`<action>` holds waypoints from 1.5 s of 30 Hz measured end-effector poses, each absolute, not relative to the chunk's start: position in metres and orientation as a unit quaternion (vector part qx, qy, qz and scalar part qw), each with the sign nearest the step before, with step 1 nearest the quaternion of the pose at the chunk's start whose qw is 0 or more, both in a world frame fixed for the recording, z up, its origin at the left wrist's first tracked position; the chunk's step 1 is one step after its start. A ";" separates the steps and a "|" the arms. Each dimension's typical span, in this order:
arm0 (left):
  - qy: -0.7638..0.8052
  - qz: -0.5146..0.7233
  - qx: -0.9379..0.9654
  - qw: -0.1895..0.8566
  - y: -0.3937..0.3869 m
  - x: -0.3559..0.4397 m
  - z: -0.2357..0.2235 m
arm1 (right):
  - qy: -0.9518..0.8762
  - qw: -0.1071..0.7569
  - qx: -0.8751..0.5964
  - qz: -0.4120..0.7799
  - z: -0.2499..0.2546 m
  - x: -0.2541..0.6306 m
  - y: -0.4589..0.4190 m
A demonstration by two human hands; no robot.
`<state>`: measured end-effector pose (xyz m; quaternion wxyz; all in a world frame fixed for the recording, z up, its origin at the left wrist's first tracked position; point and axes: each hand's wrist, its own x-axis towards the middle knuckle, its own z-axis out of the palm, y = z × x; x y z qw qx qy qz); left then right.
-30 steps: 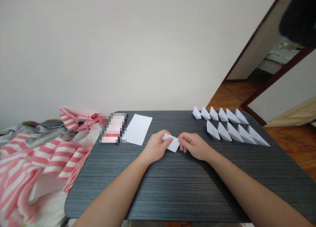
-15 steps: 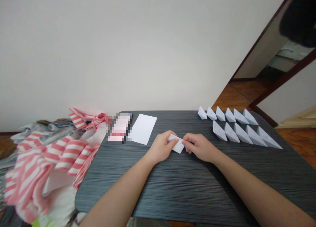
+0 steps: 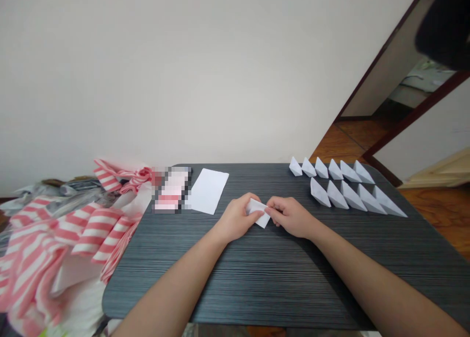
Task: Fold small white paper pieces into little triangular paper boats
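Between my hands is a small folded piece of white paper [image 3: 263,221], held just above the dark table. My left hand [image 3: 239,217] grips its left side, with the thumb lying across the top and the fingers behind. With thumb and forefinger, my right hand [image 3: 288,215] pinches the paper's upper right corner. Part of the paper is hidden by the fingers. To the right stand two rows of folded white paper boats [image 3: 335,169]. White paper sheets [image 3: 209,191] lie flat to the left of my hands.
The dark wood-grain table [image 3: 235,288] stands against a pale wall. A blurred-out phone-like object [image 3: 172,189] lies left of the sheets. Red-and-white striped cloth [image 3: 47,258] is heaped beside the table's left edge. A doorway with wooden floor [image 3: 362,131] is at the right.
The view has shifted slightly, moving the scene a little leftward. Both hands keep hold of the folded paper, almost in the same pose.
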<state>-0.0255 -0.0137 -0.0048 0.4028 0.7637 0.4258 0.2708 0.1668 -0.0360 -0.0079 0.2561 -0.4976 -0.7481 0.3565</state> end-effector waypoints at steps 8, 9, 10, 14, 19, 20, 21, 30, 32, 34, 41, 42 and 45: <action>0.435 0.282 0.753 0.406 -0.013 -0.025 -0.005 | -0.739 0.262 -0.497 0.372 -0.006 0.166 -0.036; 0.436 0.289 0.746 0.413 -0.013 -0.025 -0.006 | -0.737 0.266 -0.498 0.372 -0.006 0.167 -0.036; 0.437 0.295 0.736 0.424 -0.012 -0.026 -0.007 | -0.734 0.271 -0.500 0.372 -0.006 0.167 -0.036; 0.427 0.300 0.693 0.498 -0.009 -0.027 -0.012 | -0.723 0.287 -0.506 0.371 -0.006 0.170 -0.035; 0.409 0.316 0.664 0.540 -0.005 -0.026 -0.018 | -0.720 0.293 -0.506 0.374 -0.006 0.172 -0.036; 0.411 0.321 0.657 0.545 -0.005 -0.026 -0.019 | -0.718 0.297 -0.507 0.374 -0.006 0.172 -0.035; 0.413 0.323 0.649 0.550 -0.004 -0.026 -0.020 | -0.715 0.301 -0.508 0.374 -0.006 0.173 -0.035; 0.396 0.322 0.620 0.595 -0.003 -0.026 -0.016 | -0.703 0.313 -0.513 0.381 -0.008 0.175 -0.034; 0.402 0.323 0.619 0.593 -0.003 -0.026 -0.017 | -0.703 0.313 -0.512 0.381 -0.008 0.176 -0.035; 0.398 0.321 0.622 0.593 -0.002 -0.026 -0.017 | -0.705 0.311 -0.508 0.386 -0.009 0.176 -0.035; 0.395 0.375 0.582 0.604 -0.002 -0.028 -0.018 | -0.675 0.376 -0.468 0.428 -0.019 0.175 -0.035; 0.393 0.384 0.575 0.606 -0.002 -0.028 -0.018 | -0.676 0.389 -0.454 0.432 -0.020 0.176 -0.035; 0.382 0.381 0.576 0.614 -0.002 -0.028 -0.016 | -0.705 0.380 -0.429 0.417 -0.020 0.176 -0.035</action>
